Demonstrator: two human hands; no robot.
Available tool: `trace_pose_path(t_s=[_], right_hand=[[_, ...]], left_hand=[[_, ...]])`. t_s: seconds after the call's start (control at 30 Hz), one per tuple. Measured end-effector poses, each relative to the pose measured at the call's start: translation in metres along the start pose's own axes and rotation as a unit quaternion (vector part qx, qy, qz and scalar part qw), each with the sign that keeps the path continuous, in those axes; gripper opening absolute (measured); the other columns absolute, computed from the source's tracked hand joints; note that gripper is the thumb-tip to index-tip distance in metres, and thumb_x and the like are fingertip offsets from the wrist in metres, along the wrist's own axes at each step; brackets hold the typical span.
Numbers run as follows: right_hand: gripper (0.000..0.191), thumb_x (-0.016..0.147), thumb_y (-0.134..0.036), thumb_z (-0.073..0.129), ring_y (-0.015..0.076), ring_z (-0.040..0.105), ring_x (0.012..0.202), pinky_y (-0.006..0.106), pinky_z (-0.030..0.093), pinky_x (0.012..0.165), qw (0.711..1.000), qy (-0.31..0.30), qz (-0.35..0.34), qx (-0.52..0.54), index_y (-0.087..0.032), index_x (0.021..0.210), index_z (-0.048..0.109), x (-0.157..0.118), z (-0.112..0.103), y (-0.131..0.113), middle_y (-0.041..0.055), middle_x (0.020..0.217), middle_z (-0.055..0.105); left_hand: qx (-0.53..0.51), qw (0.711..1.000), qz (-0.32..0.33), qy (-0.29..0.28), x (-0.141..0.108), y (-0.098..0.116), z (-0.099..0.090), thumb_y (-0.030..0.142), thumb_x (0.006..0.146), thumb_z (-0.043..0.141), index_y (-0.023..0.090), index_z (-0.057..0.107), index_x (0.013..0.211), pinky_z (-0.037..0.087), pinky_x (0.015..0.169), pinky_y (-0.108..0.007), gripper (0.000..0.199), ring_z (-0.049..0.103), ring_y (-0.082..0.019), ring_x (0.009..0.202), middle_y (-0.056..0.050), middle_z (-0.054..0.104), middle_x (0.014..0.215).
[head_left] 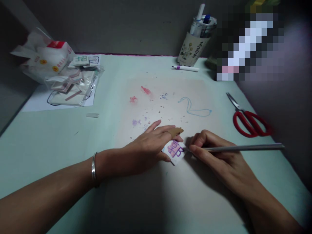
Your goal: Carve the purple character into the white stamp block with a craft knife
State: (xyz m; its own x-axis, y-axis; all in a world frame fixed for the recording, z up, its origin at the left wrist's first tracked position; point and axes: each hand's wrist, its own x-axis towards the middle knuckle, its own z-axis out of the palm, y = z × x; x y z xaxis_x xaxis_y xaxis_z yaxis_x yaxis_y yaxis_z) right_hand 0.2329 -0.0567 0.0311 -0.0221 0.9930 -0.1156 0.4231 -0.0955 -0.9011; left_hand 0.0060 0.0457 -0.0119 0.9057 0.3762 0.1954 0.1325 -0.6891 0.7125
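My left hand (151,144) pins a small white block (179,158) to the work surface, its thumb on the near side and its fingers along the far side. Purple outlined characters and a letter B mark the block's top. A tan wrap (175,132) covers one left finger. My right hand (216,156) pinches a slim grey pen-shaped carving tool (255,147), whose shaft points out to the right. The tool's tip meets the block's right edge close to the B; the tip itself is too small to make out.
Red-handled scissors (252,123) lie at right. A capped-looking purple marker (186,68) rests before a jar of pens (193,45). Bagged white blocks (73,87) sit on paper at left. Crumbs, smudges and a blue swan-like outline (200,112) mark the pale mat (136,201).
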Motion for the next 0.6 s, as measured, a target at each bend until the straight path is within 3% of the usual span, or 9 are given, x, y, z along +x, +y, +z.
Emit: trace_pose_path(t_s=[0.47,0.6], right_hand=[[0.028,0.101,-0.040,0.061,0.0143,0.044,0.067,0.028,0.035,0.058,1.000,0.008,0.008,0.000,-0.024,0.079,0.052,0.0004,-0.0003,-0.0008,-0.0027,0.072,0.054],[0.029,0.100,-0.040,0.062,0.0140,0.043,0.064,0.028,0.034,0.055,1.000,0.025,0.015,-0.002,-0.024,0.078,0.053,0.0006,0.0021,0.0003,-0.0026,0.070,0.055]], left_hand=[[-0.007,1.000,0.007,0.013,0.0001,0.0006,0.0006,0.023,0.094,0.079,0.025,0.033,0.160,0.013,0.133,-0.058,0.080,0.045,-0.031,0.151,-0.016,0.058,0.153],[-0.025,1.000,-0.004,0.010,0.0014,-0.0012,0.0013,0.025,0.092,0.081,0.024,0.040,0.156,0.012,0.134,-0.058,0.075,0.045,-0.032,0.151,-0.015,0.059,0.152]])
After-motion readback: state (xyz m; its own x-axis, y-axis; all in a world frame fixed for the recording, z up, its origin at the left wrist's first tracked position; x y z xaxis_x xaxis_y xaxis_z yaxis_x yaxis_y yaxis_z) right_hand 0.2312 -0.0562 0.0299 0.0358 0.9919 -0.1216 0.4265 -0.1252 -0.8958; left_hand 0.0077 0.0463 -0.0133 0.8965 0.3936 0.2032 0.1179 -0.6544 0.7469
